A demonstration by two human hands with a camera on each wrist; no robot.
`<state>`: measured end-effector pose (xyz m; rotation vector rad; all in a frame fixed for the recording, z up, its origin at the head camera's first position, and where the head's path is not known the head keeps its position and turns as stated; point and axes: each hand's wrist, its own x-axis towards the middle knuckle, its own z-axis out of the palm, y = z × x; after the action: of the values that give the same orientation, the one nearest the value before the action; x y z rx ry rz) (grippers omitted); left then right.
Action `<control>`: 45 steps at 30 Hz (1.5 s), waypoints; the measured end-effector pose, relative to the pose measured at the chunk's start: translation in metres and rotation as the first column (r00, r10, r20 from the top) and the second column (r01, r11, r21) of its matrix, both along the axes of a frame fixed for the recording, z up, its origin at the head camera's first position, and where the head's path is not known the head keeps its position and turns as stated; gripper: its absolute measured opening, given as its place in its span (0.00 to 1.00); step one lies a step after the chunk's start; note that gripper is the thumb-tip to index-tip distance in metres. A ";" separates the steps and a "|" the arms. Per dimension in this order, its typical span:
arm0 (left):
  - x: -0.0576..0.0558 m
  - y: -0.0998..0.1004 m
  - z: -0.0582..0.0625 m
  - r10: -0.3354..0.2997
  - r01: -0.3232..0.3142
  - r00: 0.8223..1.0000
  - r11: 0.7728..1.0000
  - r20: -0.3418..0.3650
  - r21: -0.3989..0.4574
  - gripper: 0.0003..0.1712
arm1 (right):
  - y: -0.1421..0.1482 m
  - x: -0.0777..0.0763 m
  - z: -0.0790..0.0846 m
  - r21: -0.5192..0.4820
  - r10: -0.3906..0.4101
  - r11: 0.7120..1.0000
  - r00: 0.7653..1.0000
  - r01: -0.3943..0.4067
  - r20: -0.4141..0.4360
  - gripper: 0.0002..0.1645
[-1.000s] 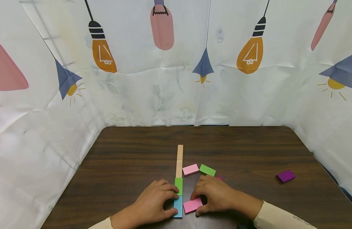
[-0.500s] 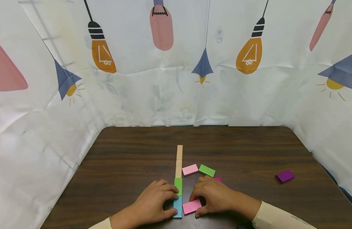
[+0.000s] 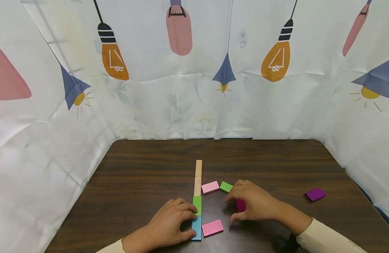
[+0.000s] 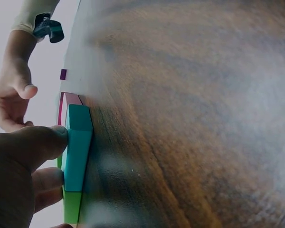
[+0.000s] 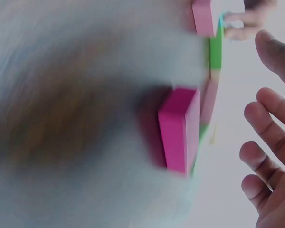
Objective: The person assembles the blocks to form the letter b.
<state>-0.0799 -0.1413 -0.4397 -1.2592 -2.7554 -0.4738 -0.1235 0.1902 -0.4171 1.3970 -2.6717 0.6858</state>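
Note:
My left hand (image 3: 170, 223) rests at the left side of a straight row of blocks. Its thumb and fingertips touch the blue block (image 3: 197, 227) and the green block (image 3: 197, 205); the left wrist view has the thumb tip at the blue block's (image 4: 79, 147) upper edge. Over a magenta block (image 3: 241, 205) hovers my right hand (image 3: 256, 202), fingers spread, holding nothing. In the right wrist view that magenta block (image 5: 178, 130) stands apart from the fingers. A pink block (image 3: 212, 228) lies right of the blue one. The hand partly covers another green block (image 3: 226, 187).
Two plain wooden blocks (image 3: 198, 177) extend the row toward the back. A light pink block (image 3: 210, 187) lies between them and the far green block. Off to the right is a purple block (image 3: 315, 194). The brown table (image 3: 144, 165) ends at a patterned white curtain (image 3: 156, 105).
My right hand has let go of the near pink block and moved right and slightly back, over the magenta block. The pink block stays beside the blue one. My left hand stays put.

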 end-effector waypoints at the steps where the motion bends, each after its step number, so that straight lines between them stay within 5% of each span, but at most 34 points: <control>1: 0.000 0.000 0.000 0.001 -0.001 1.000 1.000 0.005 -0.003 0.19 | 0.006 -0.001 0.001 -0.001 -0.013 1.000 1.000 0.013 -0.007 0.27; 14: 0.000 0.001 0.004 0.022 -0.019 0.998 0.999 0.067 -0.040 0.19 | 0.074 -0.002 0.017 0.027 -0.181 0.983 0.983 0.182 -0.033 0.27; 27: -0.001 0.001 0.004 0.020 -0.017 0.998 0.999 0.064 -0.048 0.20 | 0.123 0.005 0.016 0.002 -0.308 0.951 0.944 0.310 -0.117 0.31; 36: -0.001 0.001 0.003 0.022 -0.018 0.998 0.999 0.066 -0.048 0.20 | 0.151 0.008 0.014 0.030 -0.403 0.914 0.914 0.405 -0.054 0.33; 42: -0.001 0.001 0.002 0.013 -0.011 0.999 0.999 0.048 -0.040 0.20 | 0.169 0.009 0.015 0.000 -0.428 0.903 0.900 0.429 0.083 0.33; 45: -0.001 0.000 0.002 0.004 -0.004 1.000 1.000 0.029 -0.029 0.19 | 0.179 0.008 0.013 -0.008 -0.430 0.902 0.900 0.432 0.072 0.33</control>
<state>-0.0810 -0.1408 -0.4379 -1.2627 -2.7979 -0.4572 -0.1157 0.3695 -0.4044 0.7357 -2.8644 0.7194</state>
